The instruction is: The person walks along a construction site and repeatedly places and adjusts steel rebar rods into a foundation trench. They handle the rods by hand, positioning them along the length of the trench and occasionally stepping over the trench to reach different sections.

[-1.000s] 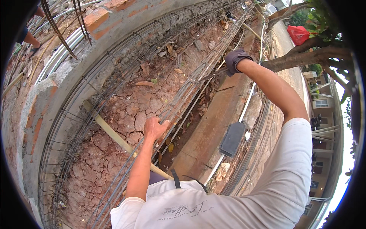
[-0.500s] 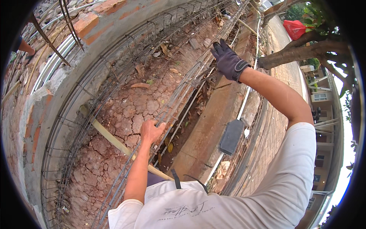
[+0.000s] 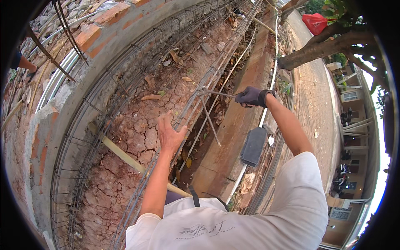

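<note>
My right hand (image 3: 251, 98), in a dark glove, is closed around one handle of a pair of long-handled pincers (image 3: 211, 121). The pincers' head sits against the thin steel bars of a long rebar cage (image 3: 214, 68), and their other handle hangs free, slanting down over the ditch. Bare and nearer to me, my left hand (image 3: 170, 135) has its fingers apart with nothing visible in them. It hovers at or just above the cage bars; whether it touches them I cannot tell.
A second rebar cage (image 3: 85, 104) runs along the brick and concrete wall (image 3: 54, 100) at left. Cracked red soil (image 3: 137, 112) lies between. A wooden stick (image 3: 121, 154) crosses beneath my left arm. Right are a concrete kerb (image 3: 225, 129), a white pipe (image 3: 266, 110) and a tree (image 3: 325, 54).
My right hand has come nearer, going from spread fingers over the cage to gripping a pincers handle. My left hand has risen slightly, its fingers now apart.
</note>
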The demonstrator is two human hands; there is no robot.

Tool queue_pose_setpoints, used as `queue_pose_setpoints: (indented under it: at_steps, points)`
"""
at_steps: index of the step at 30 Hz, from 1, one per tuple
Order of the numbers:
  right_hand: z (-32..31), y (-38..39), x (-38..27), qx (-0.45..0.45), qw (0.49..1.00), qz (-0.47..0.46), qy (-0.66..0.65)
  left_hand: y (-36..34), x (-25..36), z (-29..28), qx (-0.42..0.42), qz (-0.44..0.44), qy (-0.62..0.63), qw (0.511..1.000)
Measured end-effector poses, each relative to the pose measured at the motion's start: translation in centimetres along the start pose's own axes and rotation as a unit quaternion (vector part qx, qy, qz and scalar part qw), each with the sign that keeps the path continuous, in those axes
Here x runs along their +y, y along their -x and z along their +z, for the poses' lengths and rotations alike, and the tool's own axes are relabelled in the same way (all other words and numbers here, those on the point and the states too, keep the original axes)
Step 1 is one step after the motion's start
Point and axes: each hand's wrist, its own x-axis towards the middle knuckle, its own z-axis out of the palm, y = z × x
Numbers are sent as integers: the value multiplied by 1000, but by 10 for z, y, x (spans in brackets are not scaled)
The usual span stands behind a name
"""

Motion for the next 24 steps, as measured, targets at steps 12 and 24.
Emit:
queue_pose_setpoints:
  at_steps: [12,24]
  points:
    - [309,128,142,65,876,-9,-478,-187,-106,83,-148,-190,-90,966]
    - [424,289,275,207,690,434,-541,-168,-206,182,-528,95,-390,748]
